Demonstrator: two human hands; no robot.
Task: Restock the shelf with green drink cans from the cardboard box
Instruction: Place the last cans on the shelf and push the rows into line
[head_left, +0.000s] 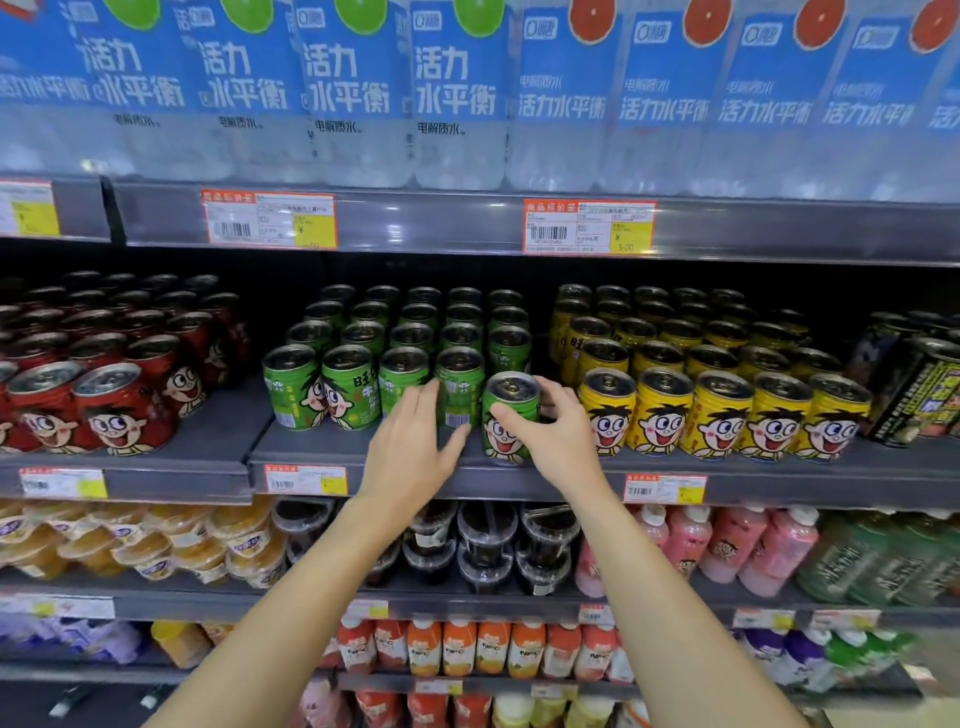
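We are setting a green can (510, 415) onto the front edge of the middle shelf (363, 452), at the right end of the green block, just left of the yellow cans (722, 410). Our right hand (558, 431) is gripping this can, thumb across its face and fingers wrapped round the far side. Our left hand (410, 441) is reaching in with fingers straight and relaxed, holding nothing; its fingertips are lying against the neighbouring front-row green can (460, 387). That hand is slightly blurred, so contact is a judgement.

The can in hand is standing forward of the front row, not yet in line with it. The cardboard box is out of view.

To do this step well, we are judging that the can needs sliding back until its face lines up with the four front cans. Cartoon label should face out, as on the neighbours. The left hand is usefully steadying the adjacent can so it is not knocked. Risk: nudging the yellow row on the right, which is standing close.
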